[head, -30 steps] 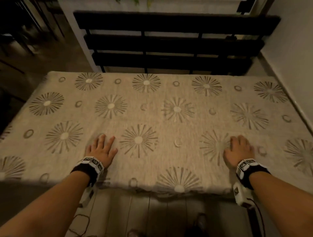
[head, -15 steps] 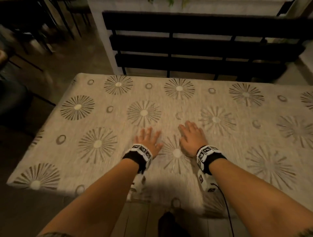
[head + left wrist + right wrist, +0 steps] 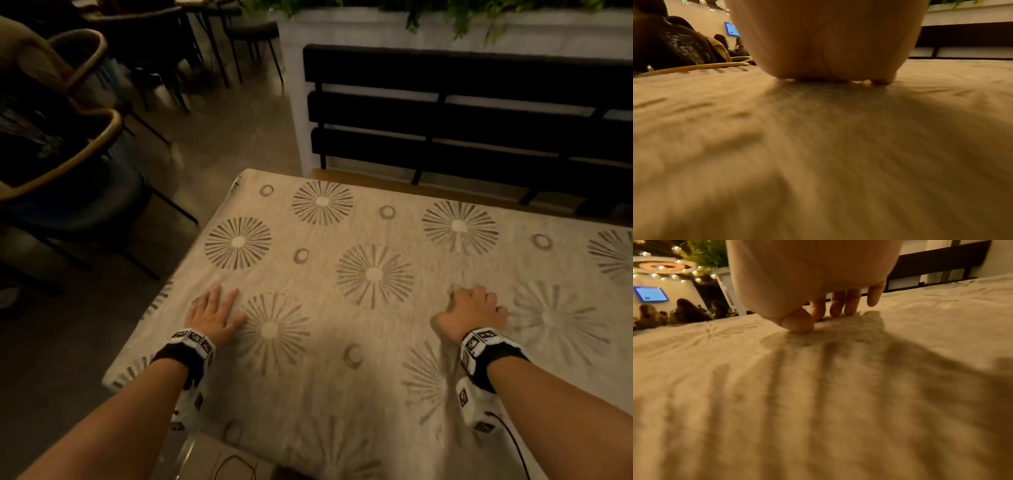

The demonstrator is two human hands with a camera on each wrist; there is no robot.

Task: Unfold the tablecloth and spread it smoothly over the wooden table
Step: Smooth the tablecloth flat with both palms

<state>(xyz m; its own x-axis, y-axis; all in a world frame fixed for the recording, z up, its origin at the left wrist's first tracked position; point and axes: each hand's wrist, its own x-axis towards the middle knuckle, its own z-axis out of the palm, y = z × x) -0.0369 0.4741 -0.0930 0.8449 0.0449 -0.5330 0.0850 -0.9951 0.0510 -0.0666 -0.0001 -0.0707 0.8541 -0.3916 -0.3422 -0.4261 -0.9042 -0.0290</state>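
Observation:
A beige tablecloth [image 3: 373, 342] printed with brown sunbursts and rings lies spread over the table, hanging over its near and left edges. A strip of bare wooden table [image 3: 394, 183] shows along the far edge. My left hand [image 3: 214, 313] lies flat on the cloth near the left edge, fingers straight. My right hand [image 3: 474, 313] rests on the cloth further right, fingers bent down so the tips press the fabric. In the left wrist view the palm [image 3: 826, 48] sits on the tablecloth [image 3: 818, 146]. In the right wrist view my fingertips [image 3: 838, 311] touch the tablecloth [image 3: 818, 394].
A dark slatted bench [image 3: 462, 113] stands behind the table against a white planter wall [image 3: 342, 27]. Dark chairs with wooden rims [image 3: 68, 144] stand to the left, with people seated beyond. Floor [image 3: 212, 144] lies between them and the table. A cable [image 3: 513, 445] runs from my right wrist.
My hands have slid apart across the cloth: the left toward the left edge, the right out to the right. The view has swung left, showing the table's left corner.

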